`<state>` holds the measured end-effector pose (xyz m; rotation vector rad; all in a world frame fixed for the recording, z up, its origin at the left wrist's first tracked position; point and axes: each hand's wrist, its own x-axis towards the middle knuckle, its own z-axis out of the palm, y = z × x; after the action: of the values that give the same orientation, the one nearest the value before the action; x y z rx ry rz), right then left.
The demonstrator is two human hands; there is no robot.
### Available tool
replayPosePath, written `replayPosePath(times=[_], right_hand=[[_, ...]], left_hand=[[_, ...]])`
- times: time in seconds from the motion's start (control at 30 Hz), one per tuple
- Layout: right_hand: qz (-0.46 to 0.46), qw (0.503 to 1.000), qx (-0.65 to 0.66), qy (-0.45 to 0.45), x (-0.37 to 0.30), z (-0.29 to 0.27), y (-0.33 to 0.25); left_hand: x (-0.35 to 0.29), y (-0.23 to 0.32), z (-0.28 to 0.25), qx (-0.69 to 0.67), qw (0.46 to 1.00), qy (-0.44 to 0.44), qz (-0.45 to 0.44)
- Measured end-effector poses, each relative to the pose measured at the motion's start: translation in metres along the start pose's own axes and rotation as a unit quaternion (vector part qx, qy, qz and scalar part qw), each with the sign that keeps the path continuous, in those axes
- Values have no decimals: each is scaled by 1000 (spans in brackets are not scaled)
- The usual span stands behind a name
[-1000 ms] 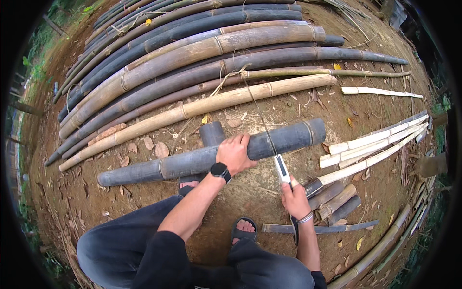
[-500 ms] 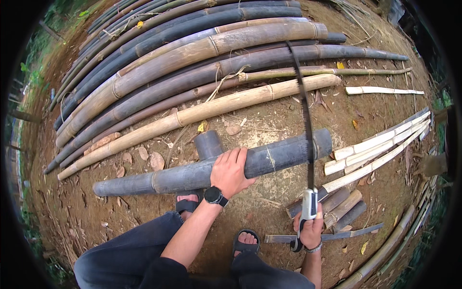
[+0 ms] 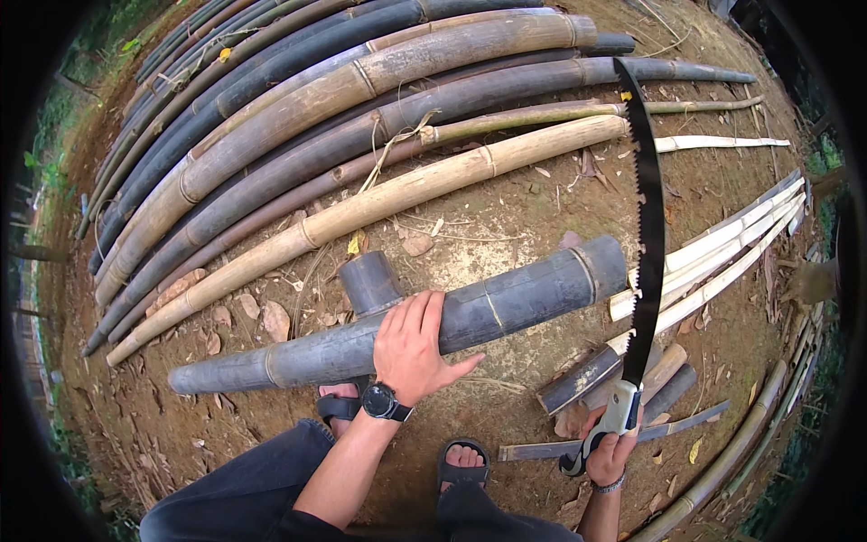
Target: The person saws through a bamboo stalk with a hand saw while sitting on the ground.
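A dark bamboo pole (image 3: pixel 533 298) lies slanted across in front of me, its thicker end at the right. My left hand (image 3: pixel 411 348), with a watch at the wrist, presses on it from above. Its fingers curve over the pole while the thumb sticks out. A thin pale line crosses the pole right of that hand. Touching the pole's far side is a short dark bamboo piece (image 3: pixel 370 280). My right hand (image 3: pixel 611 452) is closed round the grip of a pruning saw (image 3: pixel 647 226). The curved, toothed blade points away from me, right of the pole's thick end and apart from it.
Many long bamboo poles (image 3: pixel 298 117) lie stacked at the far left, with a pale pole (image 3: pixel 397 203) nearest. Split white bamboo strips (image 3: pixel 722 257) lie at right. Cut bamboo pieces (image 3: pixel 582 379) and a flat strip (image 3: pixel 533 449) are near my right hand. My sandalled foot (image 3: pixel 464 459) stands below.
The saw has moved right, off the pole's thick end, and its blade has turned to show its flat side. My left hand stays on the pole, its thumb now farther out.
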<state>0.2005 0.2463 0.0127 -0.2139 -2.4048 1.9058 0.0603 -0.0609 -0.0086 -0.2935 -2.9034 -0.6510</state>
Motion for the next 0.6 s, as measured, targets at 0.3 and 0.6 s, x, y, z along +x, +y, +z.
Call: replayPosePath(times=[0.3,0.6], right_hand=[[66,996,-37,-39,-1,13,-10],[29,999,34,10,4,16,5]], left_hand=[[3,-5,-7,-14,998,-47,-25],[4,-19,-13,-182,977,-16,-106]])
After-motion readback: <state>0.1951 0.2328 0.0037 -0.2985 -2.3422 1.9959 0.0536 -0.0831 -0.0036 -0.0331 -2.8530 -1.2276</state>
